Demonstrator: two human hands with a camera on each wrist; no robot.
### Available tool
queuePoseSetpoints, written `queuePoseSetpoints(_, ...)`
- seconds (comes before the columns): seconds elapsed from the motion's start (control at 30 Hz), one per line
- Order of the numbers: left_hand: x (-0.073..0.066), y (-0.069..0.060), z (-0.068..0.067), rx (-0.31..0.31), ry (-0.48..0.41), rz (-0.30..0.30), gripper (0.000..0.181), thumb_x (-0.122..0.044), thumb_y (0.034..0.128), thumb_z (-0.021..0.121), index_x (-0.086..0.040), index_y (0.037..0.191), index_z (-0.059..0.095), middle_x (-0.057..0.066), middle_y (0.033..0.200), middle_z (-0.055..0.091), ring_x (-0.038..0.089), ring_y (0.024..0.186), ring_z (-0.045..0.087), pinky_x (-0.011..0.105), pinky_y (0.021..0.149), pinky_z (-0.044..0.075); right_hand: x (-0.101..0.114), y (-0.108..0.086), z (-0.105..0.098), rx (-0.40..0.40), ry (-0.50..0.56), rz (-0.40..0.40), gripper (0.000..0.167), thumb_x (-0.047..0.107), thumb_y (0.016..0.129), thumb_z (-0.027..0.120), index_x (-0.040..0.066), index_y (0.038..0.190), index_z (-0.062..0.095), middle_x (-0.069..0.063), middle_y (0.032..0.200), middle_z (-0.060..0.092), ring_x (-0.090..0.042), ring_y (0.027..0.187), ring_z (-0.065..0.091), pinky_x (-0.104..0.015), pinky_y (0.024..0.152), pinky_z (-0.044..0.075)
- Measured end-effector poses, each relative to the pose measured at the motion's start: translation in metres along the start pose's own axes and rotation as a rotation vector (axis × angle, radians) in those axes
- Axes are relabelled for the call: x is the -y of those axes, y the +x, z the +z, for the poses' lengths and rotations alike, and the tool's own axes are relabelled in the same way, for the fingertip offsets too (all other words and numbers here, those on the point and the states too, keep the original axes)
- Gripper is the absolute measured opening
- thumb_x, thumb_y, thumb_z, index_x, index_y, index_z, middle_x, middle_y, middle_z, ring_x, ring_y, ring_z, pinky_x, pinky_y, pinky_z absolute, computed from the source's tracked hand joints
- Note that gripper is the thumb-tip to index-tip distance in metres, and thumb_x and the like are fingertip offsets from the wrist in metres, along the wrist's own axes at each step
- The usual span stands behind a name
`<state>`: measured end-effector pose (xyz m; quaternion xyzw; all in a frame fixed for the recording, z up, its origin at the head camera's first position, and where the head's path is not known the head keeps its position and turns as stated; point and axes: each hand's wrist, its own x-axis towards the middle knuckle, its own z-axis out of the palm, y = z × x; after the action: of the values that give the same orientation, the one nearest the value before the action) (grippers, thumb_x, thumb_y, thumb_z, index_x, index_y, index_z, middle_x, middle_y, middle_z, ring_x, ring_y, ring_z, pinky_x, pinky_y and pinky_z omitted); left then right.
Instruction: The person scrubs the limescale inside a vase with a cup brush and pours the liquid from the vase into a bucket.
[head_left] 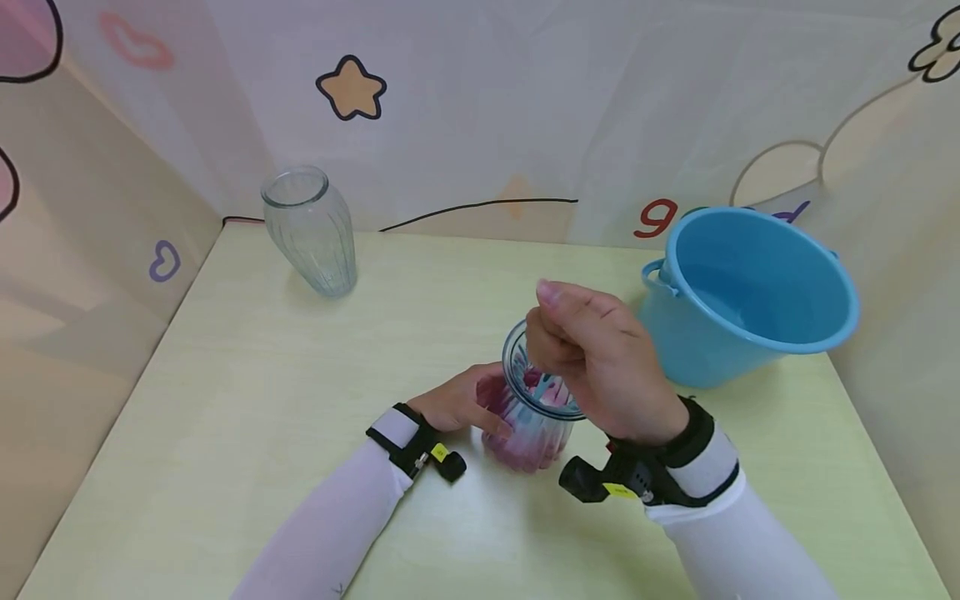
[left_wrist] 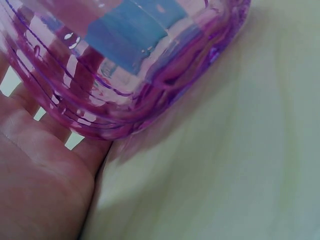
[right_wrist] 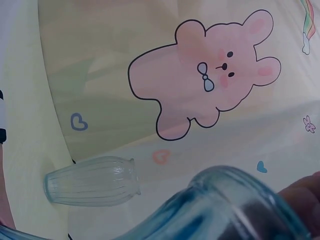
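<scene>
A ribbed glass vase [head_left: 528,437], pink-purple low down with a bluish rim, is on the table before me. My left hand [head_left: 468,400] holds it round the side; in the left wrist view the palm and fingers lie against the glass. My right hand [head_left: 600,358] is a curled fist over the vase's mouth, thumb uppermost. A light-blue thing [head_left: 545,387] runs from beneath that fist into the vase. Through the glass its lower part [left_wrist: 135,32] looks like a broad blue block. The fist hides its upper end, and its exact kind is unclear.
A clear ribbed glass vase [head_left: 318,233] stands at the back left. To the right of my right hand is a light-blue bucket [head_left: 697,358]. Printed cloth [head_left: 465,100] hangs behind the pale table [head_left: 225,417] and along its sides.
</scene>
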<state>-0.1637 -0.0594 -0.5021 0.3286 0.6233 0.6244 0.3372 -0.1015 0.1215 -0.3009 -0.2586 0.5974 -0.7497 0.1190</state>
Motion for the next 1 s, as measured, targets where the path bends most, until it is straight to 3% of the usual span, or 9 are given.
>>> queuePoseSetpoints(0.23,-0.0015,-0.0005,0.0001,0.007,0.004,0.001,0.068,-0.014,0.0812,0.076,-0.013,0.144,0.05,0.011,0.137,0.06,0.019,0.124,0.055,0.035,0.115,0.044,0.0023,0.0024,-0.0005,0.133,-0.058,0.06,0.044,0.022,0.114,0.035,0.01,0.071,0.034,-0.004,0.062,0.028,-0.024,0.057,0.03,-0.04,0.06,0.028)
queuePoseSetpoints(0.4,-0.0017,-0.0005,-0.0003,0.011,0.002,0.009,0.071,-0.028,0.0815,0.079,-0.012,0.144,0.051,0.01,0.135,0.061,0.018,0.122,0.056,0.035,0.114,0.044,0.002,0.0034,-0.0003,0.165,-0.074,0.062,0.044,0.021,0.114,0.036,0.009,0.072,0.034,-0.004,0.063,0.028,-0.025,0.059,0.03,-0.037,0.06,0.029)
queuePoseSetpoints(0.6,-0.0011,0.0005,-0.0012,0.013,0.016,0.009,0.08,-0.045,0.0803,0.083,-0.013,0.146,0.05,0.009,0.14,0.059,0.016,0.127,0.053,0.035,0.117,0.041,0.0007,0.0028,-0.0004,0.127,-0.057,0.01,0.044,0.022,0.114,0.034,0.01,0.072,0.035,-0.004,0.062,0.028,-0.024,0.056,0.03,-0.039,0.058,0.029)
queuePoseSetpoints(0.9,-0.0007,-0.0007,-0.0011,0.0,0.013,0.008,0.079,-0.042,0.0818,0.084,-0.01,0.147,0.05,0.012,0.143,0.057,0.014,0.13,0.052,0.037,0.119,0.039,0.0042,0.0036,-0.001,0.002,-0.085,-0.046,0.047,0.024,0.114,0.035,0.011,0.069,0.037,-0.003,0.06,0.029,-0.023,0.053,0.03,-0.04,0.055,0.029)
queuePoseSetpoints(1.0,-0.0014,-0.0009,-0.0007,-0.006,0.014,-0.002,0.07,-0.027,0.0848,0.081,-0.009,0.146,0.051,0.013,0.143,0.057,0.015,0.131,0.051,0.037,0.12,0.038,0.0085,0.0043,-0.0016,-0.029,-0.099,-0.071,0.049,0.024,0.113,0.037,0.011,0.067,0.036,-0.003,0.059,0.029,-0.022,0.051,0.03,-0.038,0.052,0.029)
